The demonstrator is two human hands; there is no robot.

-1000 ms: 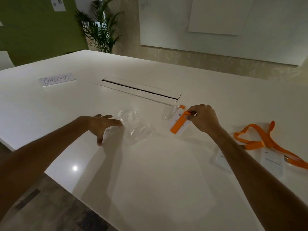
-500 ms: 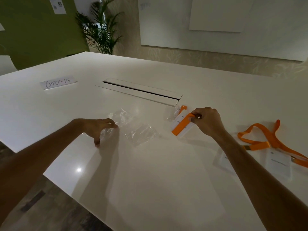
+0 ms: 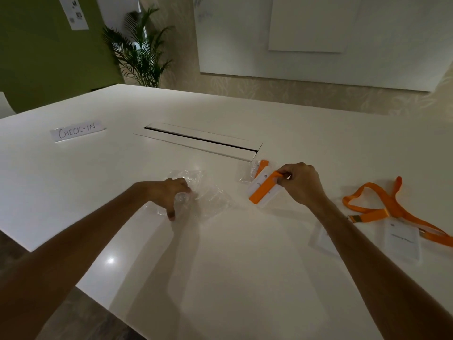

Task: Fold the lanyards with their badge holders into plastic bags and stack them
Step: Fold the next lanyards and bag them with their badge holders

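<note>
My left hand [image 3: 171,192] pinches a clear plastic bag [image 3: 208,196] at frame centre; my right hand [image 3: 300,184] grips the folded orange lanyard [image 3: 263,190] on its badge holder [image 3: 257,190], right of centre on the table [image 3: 220,266].

We cannot read the badge holder's [image 3: 401,239] tiny print, and the loose lanyard [image 3: 392,212] runs off the right edge.

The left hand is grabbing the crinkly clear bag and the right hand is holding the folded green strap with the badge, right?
Almost. The head view shows the strap is orange, not green. The left hand is grabbing the crinkly clear bag, and the right hand is holding the folded orange strap with the badge.
</note>
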